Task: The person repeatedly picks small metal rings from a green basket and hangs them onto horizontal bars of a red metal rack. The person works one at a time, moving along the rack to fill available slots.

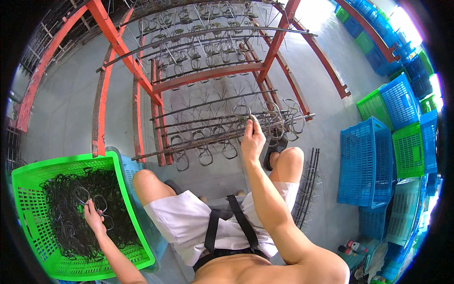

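Observation:
My right hand is raised to the lower part of the red rack, its thumb and fingers pinched on a loop-shaped metal part beside a dark horizontal bar. More metal loops hang just right of that hand. To the left, my left hand is inside the green basket, fingers closed on grey ring-shaped metal parts. How many parts it grips I cannot tell. A heap of thin black metal parts lies beneath the hand.
The red rack carries bars with hooks and several hanging loops. Blue crates and green crates are stacked on the right. Hooked rods lie on the floor by my right leg. A light-blue basket adjoins the green one.

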`<state>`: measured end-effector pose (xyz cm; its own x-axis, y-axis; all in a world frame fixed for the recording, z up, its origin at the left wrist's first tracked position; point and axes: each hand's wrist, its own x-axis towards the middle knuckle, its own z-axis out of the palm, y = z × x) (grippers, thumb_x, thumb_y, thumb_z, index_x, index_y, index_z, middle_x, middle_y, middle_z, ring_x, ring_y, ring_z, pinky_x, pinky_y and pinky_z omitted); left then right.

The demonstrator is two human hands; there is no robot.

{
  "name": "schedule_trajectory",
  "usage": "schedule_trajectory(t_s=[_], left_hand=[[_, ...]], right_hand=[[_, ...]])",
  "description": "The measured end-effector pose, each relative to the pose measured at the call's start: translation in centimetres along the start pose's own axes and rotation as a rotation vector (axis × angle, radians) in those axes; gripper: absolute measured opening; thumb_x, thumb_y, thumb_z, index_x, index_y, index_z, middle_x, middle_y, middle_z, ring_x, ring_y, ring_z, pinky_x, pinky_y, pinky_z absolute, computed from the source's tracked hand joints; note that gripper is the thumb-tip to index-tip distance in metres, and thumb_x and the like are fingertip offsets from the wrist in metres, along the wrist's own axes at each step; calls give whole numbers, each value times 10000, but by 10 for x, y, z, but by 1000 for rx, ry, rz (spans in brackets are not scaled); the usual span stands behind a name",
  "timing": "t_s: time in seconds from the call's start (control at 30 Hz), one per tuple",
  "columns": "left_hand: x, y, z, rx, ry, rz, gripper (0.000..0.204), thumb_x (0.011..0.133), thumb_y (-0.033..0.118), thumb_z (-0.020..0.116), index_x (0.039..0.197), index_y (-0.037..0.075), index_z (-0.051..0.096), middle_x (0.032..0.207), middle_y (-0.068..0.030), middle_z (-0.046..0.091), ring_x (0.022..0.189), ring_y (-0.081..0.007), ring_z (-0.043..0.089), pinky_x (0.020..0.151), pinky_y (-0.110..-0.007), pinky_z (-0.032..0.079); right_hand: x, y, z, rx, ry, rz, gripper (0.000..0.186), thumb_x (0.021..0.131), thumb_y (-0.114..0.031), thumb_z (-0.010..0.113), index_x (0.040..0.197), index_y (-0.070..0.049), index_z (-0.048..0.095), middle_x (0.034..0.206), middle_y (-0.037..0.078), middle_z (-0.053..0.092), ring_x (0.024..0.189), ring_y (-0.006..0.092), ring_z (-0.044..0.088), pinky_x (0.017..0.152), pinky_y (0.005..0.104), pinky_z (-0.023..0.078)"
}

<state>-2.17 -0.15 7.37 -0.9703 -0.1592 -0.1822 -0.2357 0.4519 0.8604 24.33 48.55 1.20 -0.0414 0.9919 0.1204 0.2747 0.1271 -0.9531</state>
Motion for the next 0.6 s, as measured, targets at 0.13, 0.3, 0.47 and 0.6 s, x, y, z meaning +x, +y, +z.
schedule_trajectory(t_s=[0.13,0.3,0.47,0.6], left_hand=[[-31,29,13,-35,-22,86,276,967,352,504,1086,121,599,756,54,534,531,-13,431,387,-178,265],[-58,64,26,-199,-89,184,270,974,332,499,1043,91,599,660,67,490,500,4,384,401,-165,256],[-106,79,46,-556,-298,124,217,962,269,526,1028,74,594,673,43,511,482,-12,386,376,-167,273],[-158,76,80,-497,-598,-21,162,915,145,561,1030,38,601,718,36,530,522,-18,423,414,-162,300]], right_hand=[[-3,1,0,28,-35,6,298,945,-248,551,1140,-35,622,542,64,441,512,114,379,486,299,367],[1,0,-4,67,-36,20,324,947,-260,549,1167,-29,610,610,46,515,537,112,430,520,293,400],[11,5,-13,363,-184,234,270,961,-230,527,1074,-2,619,592,-19,462,520,70,443,503,255,410],[7,-4,-20,430,-200,295,239,962,-204,510,1059,4,578,582,-25,453,495,74,450,495,261,416]])
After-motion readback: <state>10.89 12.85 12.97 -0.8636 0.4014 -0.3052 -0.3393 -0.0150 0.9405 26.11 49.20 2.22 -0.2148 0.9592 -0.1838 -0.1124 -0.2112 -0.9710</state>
